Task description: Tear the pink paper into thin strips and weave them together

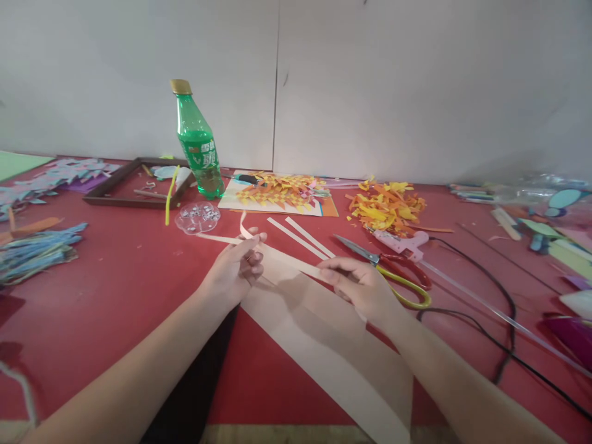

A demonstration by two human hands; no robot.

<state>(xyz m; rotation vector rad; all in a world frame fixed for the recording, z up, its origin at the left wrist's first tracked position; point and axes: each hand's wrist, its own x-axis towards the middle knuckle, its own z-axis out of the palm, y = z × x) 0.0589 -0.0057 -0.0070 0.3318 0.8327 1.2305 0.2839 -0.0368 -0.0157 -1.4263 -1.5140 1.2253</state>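
Note:
A narrow cream paper strip [292, 261] is stretched between my two hands, its left end curling upward. My left hand [238, 268] pinches the strip near that curl. Farther right, my right hand [358, 287] holds the other end between thumb and fingers. Under both hands lies a large cream paper sheet [324, 345], partly in shadow. Two loose paper strips [298, 237] rest just beyond the hands, and another thin strip runs left from my left hand. Scissors [361, 250] with red and yellow handles lie beside my right hand.
A green bottle [201, 151] stands behind a clear bead case [198, 218], beside a brown frame [92, 198]. Orange and yellow paper scraps [386, 206] lie at the back. A pink glue gun [402, 243] with a black cord is at right, blue paper strips [39, 250] at left.

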